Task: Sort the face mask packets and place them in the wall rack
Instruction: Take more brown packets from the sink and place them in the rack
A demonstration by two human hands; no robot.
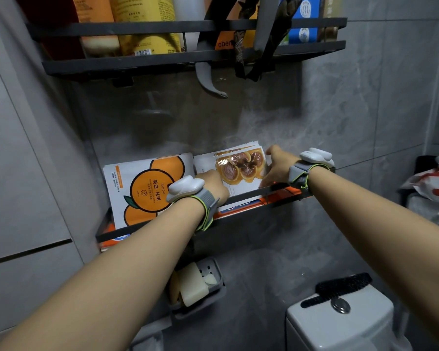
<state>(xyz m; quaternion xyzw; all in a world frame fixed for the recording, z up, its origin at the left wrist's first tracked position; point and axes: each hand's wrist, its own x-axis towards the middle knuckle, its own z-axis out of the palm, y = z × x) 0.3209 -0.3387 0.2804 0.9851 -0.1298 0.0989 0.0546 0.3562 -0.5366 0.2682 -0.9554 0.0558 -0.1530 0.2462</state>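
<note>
In the dark wall rack (137,228), a stack of orange-print mask packets (147,188) stands upright at the left end. My left hand (211,184) rests against the lower left of the mushroom-print mask packets (241,168), which stand just beside them. Its fingers are hidden, so I cannot tell whether it grips. My right hand (276,168) holds that stack's right edge, thumb at the top corner. A toilet tank (340,323) sits below right.
</note>
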